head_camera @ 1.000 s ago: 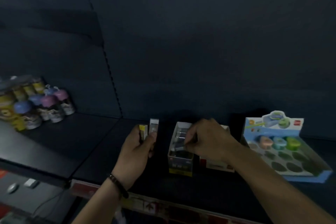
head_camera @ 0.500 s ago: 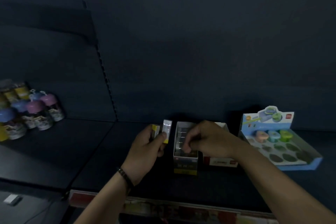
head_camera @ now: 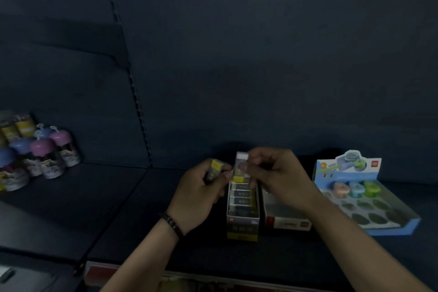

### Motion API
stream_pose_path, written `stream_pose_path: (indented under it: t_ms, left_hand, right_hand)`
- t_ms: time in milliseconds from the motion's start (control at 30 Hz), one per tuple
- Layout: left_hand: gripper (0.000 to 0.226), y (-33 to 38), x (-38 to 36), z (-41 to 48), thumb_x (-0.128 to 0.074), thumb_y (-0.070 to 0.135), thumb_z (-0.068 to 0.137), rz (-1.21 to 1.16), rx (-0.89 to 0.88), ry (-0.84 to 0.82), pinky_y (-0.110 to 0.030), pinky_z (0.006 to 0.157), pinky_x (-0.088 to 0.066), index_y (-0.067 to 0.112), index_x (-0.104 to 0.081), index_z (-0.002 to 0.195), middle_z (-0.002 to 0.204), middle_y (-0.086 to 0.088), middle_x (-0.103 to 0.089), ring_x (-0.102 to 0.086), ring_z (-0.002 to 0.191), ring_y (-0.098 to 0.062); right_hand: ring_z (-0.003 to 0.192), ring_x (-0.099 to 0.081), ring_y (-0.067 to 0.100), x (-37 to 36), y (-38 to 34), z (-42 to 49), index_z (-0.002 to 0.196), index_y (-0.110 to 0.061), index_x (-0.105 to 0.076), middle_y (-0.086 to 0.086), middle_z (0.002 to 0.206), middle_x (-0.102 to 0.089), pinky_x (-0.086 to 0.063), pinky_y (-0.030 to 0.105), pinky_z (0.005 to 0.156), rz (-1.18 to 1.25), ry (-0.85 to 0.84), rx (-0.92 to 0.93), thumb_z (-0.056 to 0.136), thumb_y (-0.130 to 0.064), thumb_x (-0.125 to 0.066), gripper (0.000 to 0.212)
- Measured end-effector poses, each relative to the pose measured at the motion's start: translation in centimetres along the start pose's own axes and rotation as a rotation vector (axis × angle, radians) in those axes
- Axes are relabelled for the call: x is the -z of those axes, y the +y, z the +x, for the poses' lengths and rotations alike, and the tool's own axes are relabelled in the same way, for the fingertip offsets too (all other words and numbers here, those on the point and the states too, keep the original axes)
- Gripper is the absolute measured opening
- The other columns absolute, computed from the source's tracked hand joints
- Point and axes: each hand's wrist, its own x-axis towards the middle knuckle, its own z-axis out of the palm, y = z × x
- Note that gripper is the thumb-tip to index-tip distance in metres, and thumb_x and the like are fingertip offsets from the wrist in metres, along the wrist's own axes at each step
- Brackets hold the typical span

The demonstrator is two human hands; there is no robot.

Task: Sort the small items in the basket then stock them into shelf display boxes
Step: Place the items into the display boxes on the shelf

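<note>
Judged light, stiff & prob. slick-wrapped, the small pack [head_camera: 240,164] is pinched at its narrow sides by right hand [head_camera: 280,179], w/ a second pack [head_camera: 216,165] gripped in left hand [head_camera: 200,193], over display box [head_camera: 243,220].

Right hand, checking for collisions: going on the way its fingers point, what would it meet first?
The right hand would first meet the white-topped box its fingers seem to pinch, then the left hand gripping a yellow-topped box; depth unclear.
</note>
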Motion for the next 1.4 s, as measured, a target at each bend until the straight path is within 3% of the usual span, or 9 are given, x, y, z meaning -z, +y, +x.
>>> stream_pose_path:
  t_ms: [233,400,533,733,833,1033,1133,1267,1400]
  left_hand:
    - [0.019,-1.8,0.8,-0.7,-0.056,0.028,0.107,-0.134,0.196,0.038,-0.026,0.050,-0.034,0.013,-0.050,0.096,0.067,0.006,-0.043,-0.039,0.055,-0.010]
    - [0.011,-1.8,0.6,-1.2,-0.040,0.016,0.112,-0.172,0.196,0.066,-0.030,0.058,-0.044,0.008,-0.048,0.112,0.084,-0.005,-0.061,-0.050,0.064,-0.016]
    - [0.011,-1.2,1.1,-1.6,-0.052,0.013,0.109,-0.197,0.184,0.006,-0.030,0.071,-0.061,0.012,-0.059,0.116,0.104,-0.004,-0.078,-0.076,0.086,-0.021]
    - [0.014,-1.5,1.3,-1.6,-0.068,0.017,0.100,-0.086,0.142,0.081,-0.027,0.078,-0.062,0.023,-0.072,0.111,0.099,0.013,-0.074,-0.072,0.095,-0.005]
    - [0.017,-1.5,1.2,-1.2,-0.073,0.016,0.096,-0.097,0.140,0.118,-0.026,0.077,-0.062,0.023,-0.071,0.111,0.097,0.009,-0.076,-0.073,0.096,-0.010]
    - [0.027,-0.7,0.4,-0.7,-0.066,0.005,0.100,-0.234,0.162,0.041,-0.032,0.077,-0.064,0.024,-0.071,0.118,0.101,0.001,-0.078,-0.079,0.088,-0.025]
    - [0.033,-0.6,0.3,-0.5,-0.065,0.009,0.101,-0.062,0.080,-0.024,-0.021,0.072,-0.058,0.032,-0.071,0.124,0.105,0.007,-0.078,-0.076,0.084,-0.012]
    - [0.032,-0.6,0.5,0.0,-0.065,0.011,0.102,0.017,-0.007,-0.043,-0.017,0.075,-0.054,0.031,-0.070,0.127,0.109,0.008,-0.078,-0.072,0.088,-0.004]
    - [0.027,-0.4,0.2,0.1,-0.066,0.012,0.101,-0.045,0.030,0.027,-0.024,0.074,-0.057,0.030,-0.068,0.121,0.106,0.010,-0.078,-0.073,0.090,-0.011]
  right_hand:
    - [0.090,-0.066,-0.012,0.8,0.8,1.6,0.110,-0.031,-0.081,-0.022,0.099,-0.075,-0.045,0.008,0.078,-0.587,-0.374,-0.069,0.097,-0.031,-0.076,0.014]
    - [0.091,-0.068,-0.008,-0.5,1.6,2.0,0.105,-0.029,-0.081,-0.019,0.100,-0.078,-0.052,0.012,0.082,-0.663,-0.442,-0.119,0.089,-0.030,-0.084,0.016]
    - [0.088,-0.066,-0.010,-0.7,1.9,1.9,0.100,-0.031,-0.084,-0.022,0.098,-0.078,-0.049,0.008,0.080,-0.721,-0.391,-0.105,0.093,-0.029,-0.078,0.010]
    - [0.089,-0.064,-0.020,-0.4,2.1,1.1,0.098,-0.029,-0.085,-0.022,0.097,-0.078,-0.045,0.003,0.077,-0.607,-0.434,-0.127,0.092,-0.024,-0.078,0.010]
    - [0.076,-0.059,-0.027,0.3,1.1,0.9,0.104,-0.022,-0.084,-0.021,0.100,-0.073,-0.048,0.005,0.066,-0.518,-0.466,-0.155,0.097,-0.017,-0.073,0.013]
    - [0.081,-0.073,0.001,0.7,0.8,0.8,0.116,-0.031,-0.076,-0.016,0.101,-0.075,-0.057,0.024,0.077,-0.319,-0.078,0.021,0.096,-0.015,-0.077,0.026]
    - [0.089,-0.069,0.004,0.7,0.4,0.8,0.127,-0.030,-0.074,-0.020,0.118,-0.068,-0.053,0.015,0.078,-0.427,-0.097,0.196,0.090,-0.013,-0.083,0.042]
    - [0.087,-0.066,0.005,1.2,0.7,0.9,0.112,-0.025,-0.081,-0.016,0.109,-0.071,-0.050,0.012,0.076,-0.556,-0.168,0.289,0.089,-0.016,-0.084,0.025]
    - [0.088,-0.068,0.005,1.8,1.3,0.9,0.110,-0.030,-0.081,-0.016,0.101,-0.072,-0.056,0.025,0.080,-0.652,-0.176,0.275,0.091,-0.032,-0.081,0.019]
